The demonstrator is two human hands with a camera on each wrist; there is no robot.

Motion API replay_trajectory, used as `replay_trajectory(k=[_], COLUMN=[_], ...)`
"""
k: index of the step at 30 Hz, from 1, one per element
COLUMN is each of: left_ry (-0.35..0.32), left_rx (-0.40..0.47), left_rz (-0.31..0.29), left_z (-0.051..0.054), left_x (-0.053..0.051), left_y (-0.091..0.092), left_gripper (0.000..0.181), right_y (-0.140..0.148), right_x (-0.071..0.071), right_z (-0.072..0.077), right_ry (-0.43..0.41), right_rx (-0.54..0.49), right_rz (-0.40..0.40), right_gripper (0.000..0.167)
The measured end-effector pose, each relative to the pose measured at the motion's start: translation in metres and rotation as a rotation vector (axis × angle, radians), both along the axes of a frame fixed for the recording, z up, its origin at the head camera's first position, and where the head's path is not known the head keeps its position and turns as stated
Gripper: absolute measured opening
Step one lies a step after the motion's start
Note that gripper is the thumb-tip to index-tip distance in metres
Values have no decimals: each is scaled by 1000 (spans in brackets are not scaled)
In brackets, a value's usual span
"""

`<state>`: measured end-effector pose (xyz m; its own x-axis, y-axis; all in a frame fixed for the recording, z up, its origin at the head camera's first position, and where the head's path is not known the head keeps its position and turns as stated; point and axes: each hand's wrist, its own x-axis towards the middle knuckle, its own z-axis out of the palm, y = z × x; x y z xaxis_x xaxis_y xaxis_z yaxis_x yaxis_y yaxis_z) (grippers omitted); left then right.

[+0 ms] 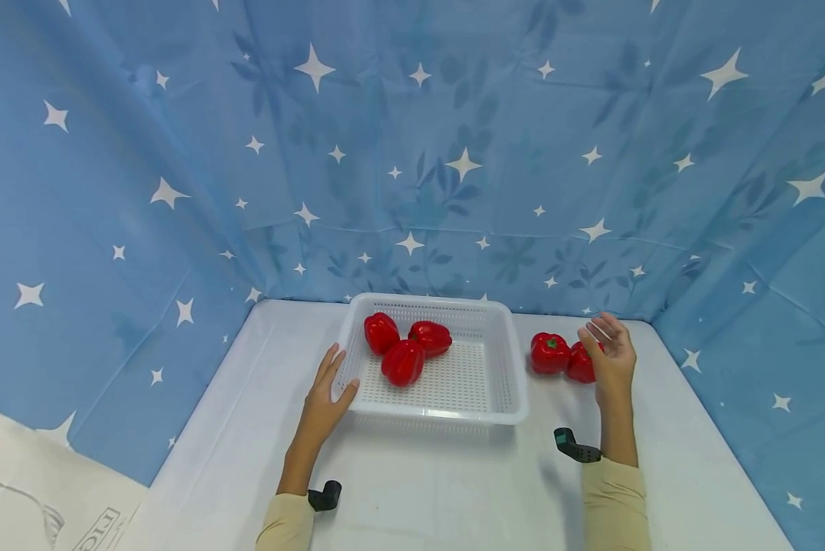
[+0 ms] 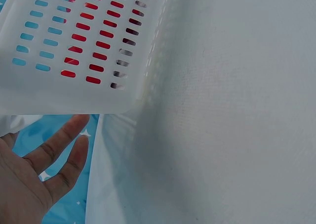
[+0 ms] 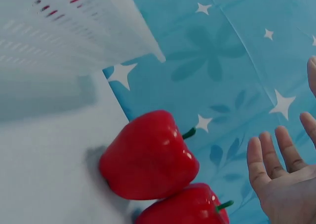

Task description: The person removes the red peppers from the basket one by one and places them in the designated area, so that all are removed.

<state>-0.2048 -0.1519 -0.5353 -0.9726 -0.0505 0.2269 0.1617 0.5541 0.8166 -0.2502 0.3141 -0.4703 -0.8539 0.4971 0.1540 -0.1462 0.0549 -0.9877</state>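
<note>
A white perforated plastic basket (image 1: 454,417) stands on the table with three red bell peppers inside, one of them the front pepper (image 1: 403,363). My left hand (image 1: 323,405) is at the basket's left side, fingers spread; the left wrist view shows the fingers (image 2: 64,179) straight beside its wall. To the right of the basket lie two more red bell peppers, a left one (image 1: 549,353) with a green stem and a right one (image 1: 581,363) against it. My right hand (image 1: 612,356) hovers over the right pepper, partly covering it. Its fingers (image 3: 269,157) are loosely extended, holding nothing.
A white cloth covers the table (image 1: 412,490). Blue curtain (image 1: 412,191) with white stars hangs behind and on both sides. Pale printed material (image 1: 47,490) lies at the lower left. Each wrist wears a small black camera, such as the right camera (image 1: 578,446).
</note>
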Motion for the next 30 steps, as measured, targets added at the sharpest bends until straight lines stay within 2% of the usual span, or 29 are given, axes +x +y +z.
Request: replay_trajectory(k=[6, 13, 17, 24, 30], left_ry=[-12, -20, -26, -5, 26], left_rx=[2, -3, -1, 0, 11], left_rz=[-3, -6, -12, -21, -33], left_z=[1, 2, 3, 2, -1], left_x=[0, 1, 1, 0, 0], left_y=[0, 0, 0, -1, -1], left_gripper=[66, 66, 65, 66, 63], right_y=[-13, -31, -41, -58, -74], right_x=[-5, -11, -19, -35, -45], right_z=[5, 23, 31, 32, 33], right_ry=[21, -33, -51, -56, -74], right_rx=[13, 165, 198, 264, 340], right_rz=[189, 435, 538, 708, 811], right_gripper=[59, 60, 61, 60, 58])
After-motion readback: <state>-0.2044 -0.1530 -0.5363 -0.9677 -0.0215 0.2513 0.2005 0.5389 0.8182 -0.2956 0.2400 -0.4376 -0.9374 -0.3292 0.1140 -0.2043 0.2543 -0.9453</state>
